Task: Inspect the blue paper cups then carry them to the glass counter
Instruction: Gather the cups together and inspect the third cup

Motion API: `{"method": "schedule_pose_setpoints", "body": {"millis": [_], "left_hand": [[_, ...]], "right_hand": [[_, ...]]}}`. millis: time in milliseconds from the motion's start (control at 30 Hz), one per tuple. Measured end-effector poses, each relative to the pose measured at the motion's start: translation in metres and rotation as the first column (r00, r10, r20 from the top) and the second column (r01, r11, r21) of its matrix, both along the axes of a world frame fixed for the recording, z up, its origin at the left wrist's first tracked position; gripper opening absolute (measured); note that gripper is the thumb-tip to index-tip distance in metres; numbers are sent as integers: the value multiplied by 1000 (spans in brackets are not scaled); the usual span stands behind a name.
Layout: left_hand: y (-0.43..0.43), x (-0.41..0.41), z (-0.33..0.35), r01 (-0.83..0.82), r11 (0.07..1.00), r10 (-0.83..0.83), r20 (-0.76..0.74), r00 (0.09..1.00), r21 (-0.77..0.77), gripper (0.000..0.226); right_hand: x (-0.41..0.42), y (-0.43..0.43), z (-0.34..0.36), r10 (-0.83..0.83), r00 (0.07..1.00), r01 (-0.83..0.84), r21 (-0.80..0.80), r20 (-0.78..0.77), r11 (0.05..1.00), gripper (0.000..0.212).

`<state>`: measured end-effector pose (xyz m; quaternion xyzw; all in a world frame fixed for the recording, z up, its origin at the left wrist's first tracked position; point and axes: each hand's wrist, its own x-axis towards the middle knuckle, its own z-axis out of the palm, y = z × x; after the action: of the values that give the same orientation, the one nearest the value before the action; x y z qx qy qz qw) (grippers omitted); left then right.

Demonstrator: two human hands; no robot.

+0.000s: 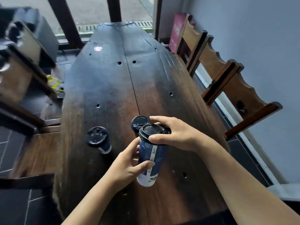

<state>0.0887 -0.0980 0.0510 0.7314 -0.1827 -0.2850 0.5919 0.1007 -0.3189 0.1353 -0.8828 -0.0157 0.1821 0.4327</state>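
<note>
A blue paper cup [151, 159] is held over the dark wooden counter [113, 82]. Its body is gripped by the left hand [128, 166], fingers and thumb curled round it, while its black lid [153, 131] is clasped at the rim by the right hand [177, 133]. A second lidded cup [99, 140] is seen standing on the counter to the left of the held cup, a third cup [139, 122] just behind it.

A long dark wooden table [146, 78] with small holes in its planks ran toward a window [90, 12], a round pink sticker [97, 48] near its far end. Wooden chairs [240, 88] stood along the table's right side against a grey wall [259, 38], with a red board [177, 30] leaning beyond them.
</note>
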Motion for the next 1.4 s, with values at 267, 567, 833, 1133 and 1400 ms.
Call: {"method": "schedule_pose_setpoints", "body": {"millis": [267, 567, 833, 1133, 1400], "left_hand": [[86, -26, 46, -226, 971, 224, -27, 974, -83, 77], [113, -46, 67, -376, 912, 366, -88, 926, -164, 84], [118, -42, 70, -370, 914, 362, -73, 929, -165, 81], [117, -36, 63, -360, 919, 348, -99, 932, -161, 83], [117, -29, 56, -366, 915, 354, -99, 930, -172, 81]], "right_hand": [[24, 97, 26, 34, 995, -46, 117, 98, 992, 73], [30, 147, 49, 65, 997, -73, 257, 38, 964, 41], [31, 149, 49, 28, 999, -36, 265, 34, 963, 51], [37, 147, 41, 43, 999, -49, 302, 24, 952, 89], [39, 148, 41, 40, 999, -44, 324, 19, 945, 66]]}}
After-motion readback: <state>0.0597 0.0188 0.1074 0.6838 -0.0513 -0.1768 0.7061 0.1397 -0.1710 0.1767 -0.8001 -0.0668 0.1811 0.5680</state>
